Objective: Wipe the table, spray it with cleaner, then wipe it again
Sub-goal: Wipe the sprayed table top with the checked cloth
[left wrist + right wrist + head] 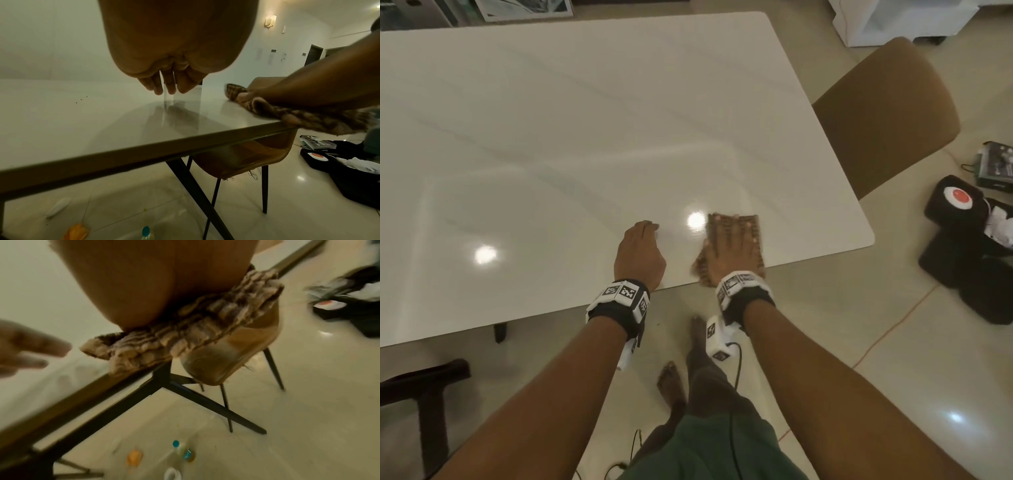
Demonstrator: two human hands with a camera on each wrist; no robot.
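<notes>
At the table's (585,120) near edge, I am pressing the cloth (751,226) flat under my right hand (729,255), fingers spread; my left hand (640,255) is resting beside it, fingertips touching the table, holding nothing.

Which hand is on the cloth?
The right hand: fingers spread flat on the brown cloth at the table edge. The left hand rests bare on the tabletop beside it.

Brown chair (887,113), glossy tile floor (893,377)
</notes>
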